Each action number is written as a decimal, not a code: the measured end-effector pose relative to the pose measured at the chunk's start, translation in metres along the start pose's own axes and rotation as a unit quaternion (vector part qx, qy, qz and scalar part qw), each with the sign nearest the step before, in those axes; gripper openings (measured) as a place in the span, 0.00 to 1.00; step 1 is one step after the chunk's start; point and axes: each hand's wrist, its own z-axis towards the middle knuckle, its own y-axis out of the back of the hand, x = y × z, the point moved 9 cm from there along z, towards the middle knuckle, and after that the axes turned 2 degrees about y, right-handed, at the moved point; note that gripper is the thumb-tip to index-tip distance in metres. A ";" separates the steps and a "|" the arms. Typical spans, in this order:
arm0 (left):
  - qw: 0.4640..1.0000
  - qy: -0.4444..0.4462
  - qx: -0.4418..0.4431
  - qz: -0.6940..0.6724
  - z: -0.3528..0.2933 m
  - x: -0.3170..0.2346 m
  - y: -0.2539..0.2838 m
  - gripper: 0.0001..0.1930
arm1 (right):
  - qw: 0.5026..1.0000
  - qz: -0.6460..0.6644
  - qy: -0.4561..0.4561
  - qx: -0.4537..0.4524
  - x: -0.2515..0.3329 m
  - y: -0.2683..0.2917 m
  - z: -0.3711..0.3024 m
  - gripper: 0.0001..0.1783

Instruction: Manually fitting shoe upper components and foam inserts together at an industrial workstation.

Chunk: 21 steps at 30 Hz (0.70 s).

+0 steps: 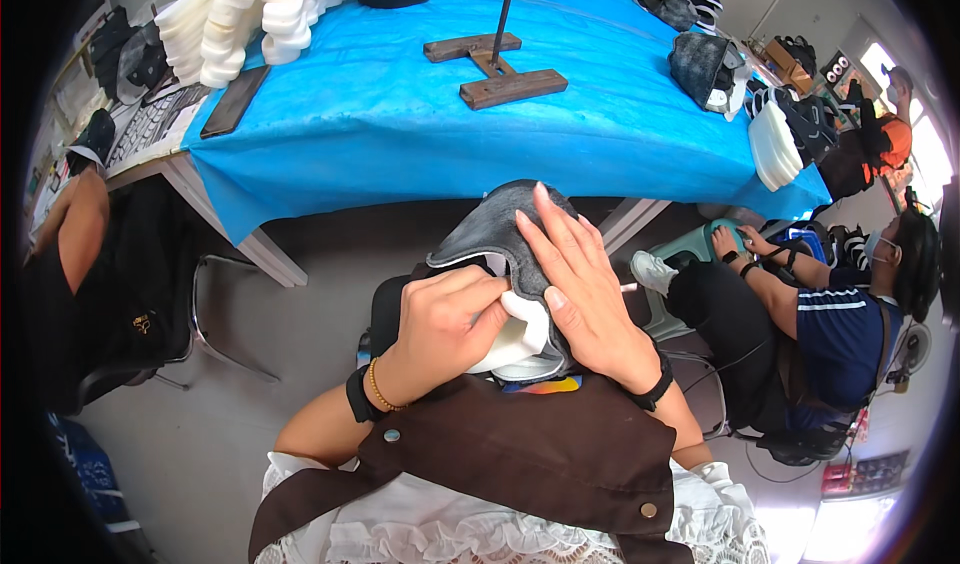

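A dark grey, washed-looking fabric cap (pixel 485 226) rests on my lap, turned so that its pale inside partly shows. Within it sits a white, smooth, curved liner piece (pixel 524 326). My left hand (pixel 445 314) is closed, its fingers and thumb pinching the white liner at the cap's inner edge; the fingertips are partly hidden. Across the outside of the cap lies my right hand (pixel 588 289), fingers stretched out flat and thumb near the liner.
Ahead is a table with a blue cover (pixel 350 124), bearing stacked white curved pieces (pixel 235 24), a wooden stand (pixel 512 86), a dark wooden board (pixel 235 102) and another grey cap (pixel 700 69). At right a seated person (pixel 830 314) works by a green stool (pixel 665 309). Another person's leg (pixel 80 224) shows at left.
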 end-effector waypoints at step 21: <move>0.991 -0.106 -0.002 0.079 -0.008 -0.025 0.004 0.10 | 0.999 0.047 -0.011 -0.004 0.000 -0.005 0.005 0.33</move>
